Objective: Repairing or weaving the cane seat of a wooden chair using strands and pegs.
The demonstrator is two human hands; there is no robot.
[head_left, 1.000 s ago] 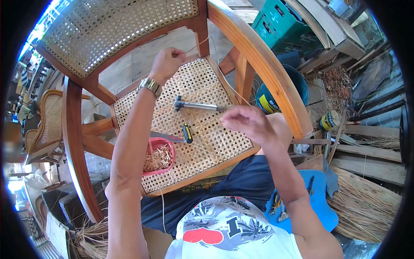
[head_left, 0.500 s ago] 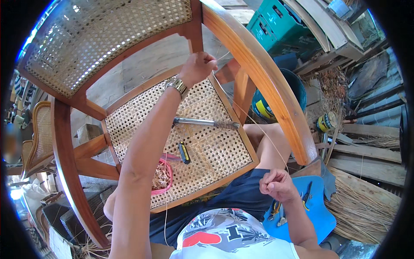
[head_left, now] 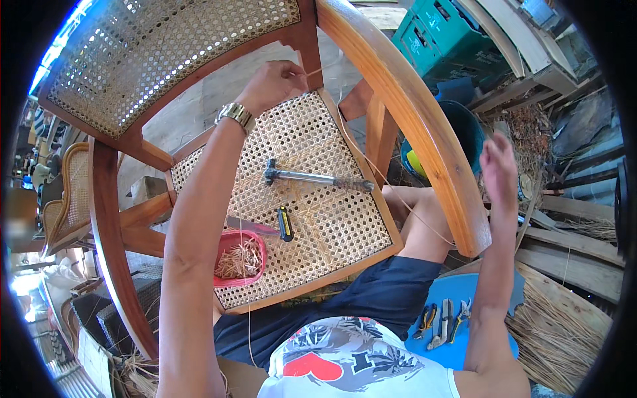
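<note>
My left hand (head_left: 273, 87) is closed with its fingertips pinched on a thin cane strand (head_left: 324, 68), over the back right corner of the woven cane seat (head_left: 325, 242). The strand loops beside the chair's armrest (head_left: 411, 99) and trails down along the seat's right edge. Out past the armrest's front end, my right hand (head_left: 497, 169) is raised; motion smears its fingers. On the seat lie a hammer (head_left: 305, 178), a small black and yellow tool (head_left: 284, 224), a knife blade (head_left: 255, 227) and a pink tray (head_left: 262, 268) of cane pegs.
A blue board (head_left: 458, 292) at my right carries pliers (head_left: 458, 322) and other hand tools. Beyond the armrest stand a dark bucket (head_left: 461, 129) and a green crate (head_left: 434, 40). Cane bundles (head_left: 557, 331) lie at the lower right. Another cane chair (head_left: 70, 192) is at left.
My left hand has moved left and slightly up, drawing the strand along. My right hand has risen from beside my lap to beyond the armrest. The view has shifted a little.
</note>
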